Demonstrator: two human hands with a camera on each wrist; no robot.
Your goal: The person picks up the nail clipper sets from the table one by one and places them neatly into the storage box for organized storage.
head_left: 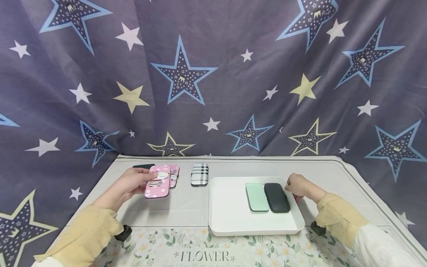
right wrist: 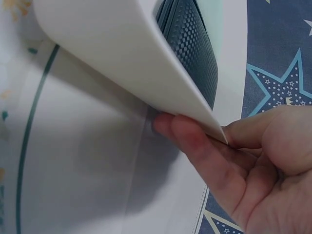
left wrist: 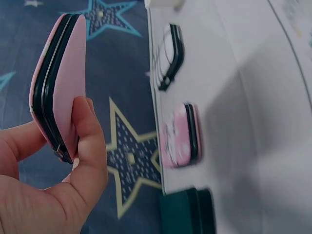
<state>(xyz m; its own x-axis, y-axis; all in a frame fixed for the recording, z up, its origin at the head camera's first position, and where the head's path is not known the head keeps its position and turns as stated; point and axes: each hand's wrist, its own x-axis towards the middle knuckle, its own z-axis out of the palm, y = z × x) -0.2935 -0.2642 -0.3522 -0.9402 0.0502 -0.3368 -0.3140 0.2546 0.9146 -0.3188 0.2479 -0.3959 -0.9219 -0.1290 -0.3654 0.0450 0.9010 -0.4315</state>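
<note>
I am pinching the pink polka-dot case (head_left: pixel 156 191) between the thumb and fingers of the left hand (head_left: pixel 133 181); in the left wrist view it is hanging clear of the tabletop (head_left: pixel 186 213), near the second pink case (head_left: pixel 174 175), the dark green case (head_left: pixel 143 165) and the black-and-white plaid case (head_left: pixel 199 174); meanwhile the right hand (head_left: pixel 298 186) is gripping the right rim of the white tray (head_left: pixel 228 207), thumb on one side of the wall and fingers on the other; inside that tray the mint green case (head_left: pixel 257 197) and the black textured case (head_left: pixel 277 197) are lying side by side, towards the right. I am judging the step in hand as a transfer, the held case being picked up but not yet in the tray; the next move is probably calling for a rightward carry, high enough for clearing the plaid case and the near rim, with the right hand steadying the tray.
</note>
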